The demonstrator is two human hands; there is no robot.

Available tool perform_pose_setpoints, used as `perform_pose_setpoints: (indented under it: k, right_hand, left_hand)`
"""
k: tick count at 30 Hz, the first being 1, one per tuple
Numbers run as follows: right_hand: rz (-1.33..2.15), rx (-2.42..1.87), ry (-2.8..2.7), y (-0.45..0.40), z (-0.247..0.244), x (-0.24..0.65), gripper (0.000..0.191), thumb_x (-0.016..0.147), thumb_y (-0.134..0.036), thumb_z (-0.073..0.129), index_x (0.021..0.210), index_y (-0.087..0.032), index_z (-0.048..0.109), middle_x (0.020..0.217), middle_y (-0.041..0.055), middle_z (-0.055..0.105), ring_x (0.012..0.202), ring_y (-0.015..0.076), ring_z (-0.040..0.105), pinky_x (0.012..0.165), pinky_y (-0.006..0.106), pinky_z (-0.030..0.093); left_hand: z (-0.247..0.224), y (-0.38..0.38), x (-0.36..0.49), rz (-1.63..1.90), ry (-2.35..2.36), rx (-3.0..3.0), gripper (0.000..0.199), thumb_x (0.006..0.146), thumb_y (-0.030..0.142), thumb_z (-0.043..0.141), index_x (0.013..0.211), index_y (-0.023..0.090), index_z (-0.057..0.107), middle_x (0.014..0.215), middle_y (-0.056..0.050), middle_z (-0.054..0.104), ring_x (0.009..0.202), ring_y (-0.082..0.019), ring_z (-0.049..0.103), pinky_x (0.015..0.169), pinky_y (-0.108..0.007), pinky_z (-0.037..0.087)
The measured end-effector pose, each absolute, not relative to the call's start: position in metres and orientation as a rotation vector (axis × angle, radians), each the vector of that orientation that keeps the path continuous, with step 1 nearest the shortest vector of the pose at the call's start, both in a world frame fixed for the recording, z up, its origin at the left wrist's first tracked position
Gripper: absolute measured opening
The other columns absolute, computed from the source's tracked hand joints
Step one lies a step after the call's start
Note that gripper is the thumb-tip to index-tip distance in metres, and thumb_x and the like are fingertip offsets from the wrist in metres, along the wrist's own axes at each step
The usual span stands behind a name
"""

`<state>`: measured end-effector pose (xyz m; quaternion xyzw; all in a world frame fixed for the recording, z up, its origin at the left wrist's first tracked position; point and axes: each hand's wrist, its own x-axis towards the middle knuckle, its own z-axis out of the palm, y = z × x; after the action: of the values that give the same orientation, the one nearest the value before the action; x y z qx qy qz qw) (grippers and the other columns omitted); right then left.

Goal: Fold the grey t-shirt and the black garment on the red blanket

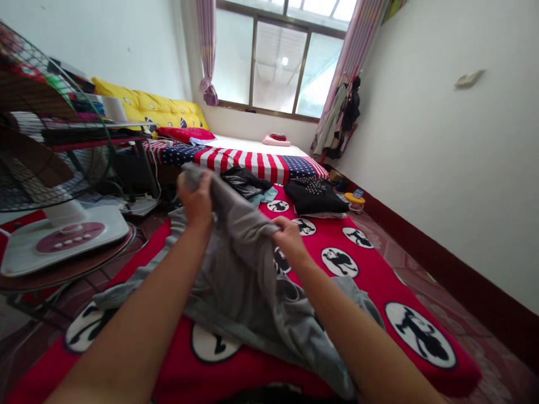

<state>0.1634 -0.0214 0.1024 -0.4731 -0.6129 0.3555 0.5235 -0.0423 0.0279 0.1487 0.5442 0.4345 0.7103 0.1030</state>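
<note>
A grey long-sleeved shirt (240, 280) is partly lifted and partly spread over the red cover (337, 325) with white circles and black figures. My left hand (197, 199) grips the raised cloth at its upper left, fingers closed round it. At the right end of the lifted edge, my right hand (289, 238) pinches the same shirt. Its sleeves trail out over the cover to both sides, and folds hide part of the cloth between my hands. My forearms cover some of the lower part.
Beyond the shirt lie dark crumpled clothes (244, 182) and a folded black garment (315, 193). An electric fan (63, 235) stands on a round stool at left. Farther back is a bed with a striped, starred cover (252, 163); a yellow-topped stool (355, 198) sits by the right wall.
</note>
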Motion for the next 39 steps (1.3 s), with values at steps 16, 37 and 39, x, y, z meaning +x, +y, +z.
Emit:
perform_pose_setpoints:
  k: [16,37,39]
  right_hand:
    - [0.73,-1.6,-1.0,-0.096,0.007,0.41,0.031,0.053,-0.038,0.073,0.075,-0.017,0.068,0.074,0.0056,0.07,0.07,0.0199,0.064,0.064,0.031,0.052]
    - [0.219,-1.935,-1.757,-0.076,0.011,0.348,0.025,0.08,-0.03,0.047,0.093,-0.022,0.067,0.09,0.0035,0.069,0.08,0.0206,0.063,0.064,0.028,0.04]
    - [0.241,-1.887,-1.773,-0.08,0.013,0.345,0.025,0.08,-0.031,0.048,0.093,-0.022,0.067,0.09,0.0032,0.07,0.081,0.0204,0.064,0.065,0.028,0.041]
  left_hand:
    - [-0.006,0.003,0.015,0.611,1.624,2.438,0.054,0.09,0.047,0.05,0.136,0.02,0.051,0.149,-0.014,0.04,0.142,-0.032,0.028,0.114,-0.051,0.025]
    - [0.045,0.096,-0.026,0.526,2.014,2.315,0.061,0.086,0.019,0.052,0.144,0.027,0.037,0.135,-0.01,0.055,0.11,-0.027,0.062,0.089,-0.034,0.048]
    - [0.041,0.101,-0.019,0.492,2.02,2.301,0.058,0.084,0.025,0.059,0.14,0.03,0.044,0.128,-0.01,0.06,0.106,-0.027,0.064,0.086,-0.034,0.049]
